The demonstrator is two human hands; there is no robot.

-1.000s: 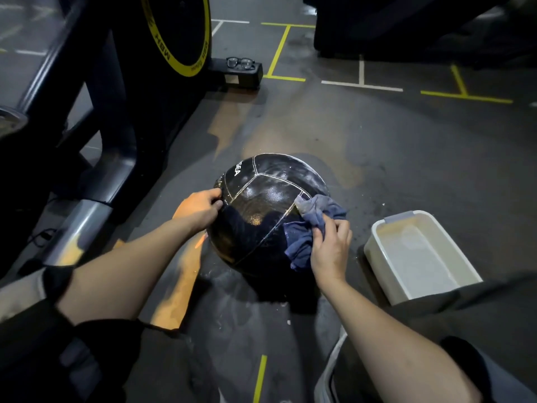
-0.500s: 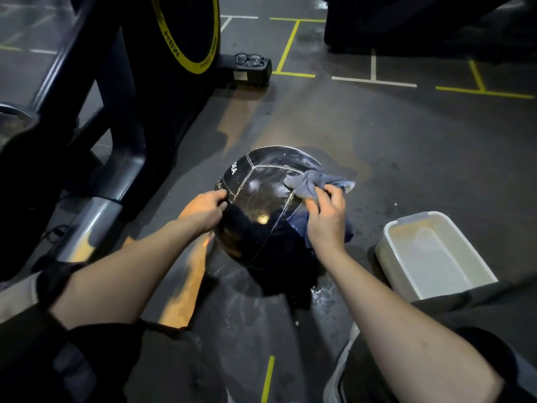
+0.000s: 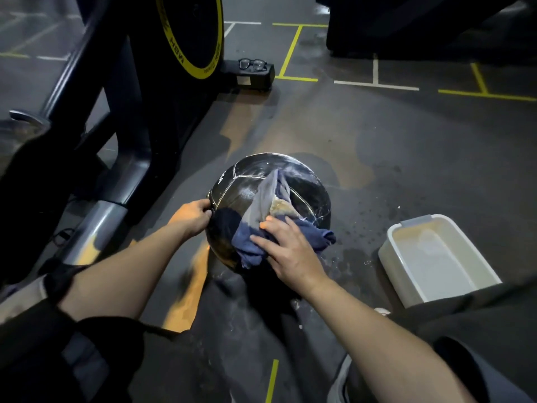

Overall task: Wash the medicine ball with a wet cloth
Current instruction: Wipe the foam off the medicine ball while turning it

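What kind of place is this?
Most likely a gym floor: an exercise machine with a yellow-rimmed flywheel, taped floor lines on dark rubbery flooring, and the medicine ball itself.

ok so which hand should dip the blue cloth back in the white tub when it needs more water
Probably the right hand: it already presses the blue cloth on the black medicine ball, and the white plastic tub sits on its side. The left hand grips the ball's far side, steadying it.

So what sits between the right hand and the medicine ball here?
The blue cloth: in the head view the right hand presses it flat against the medicine ball, so the palm does not touch the ball directly.
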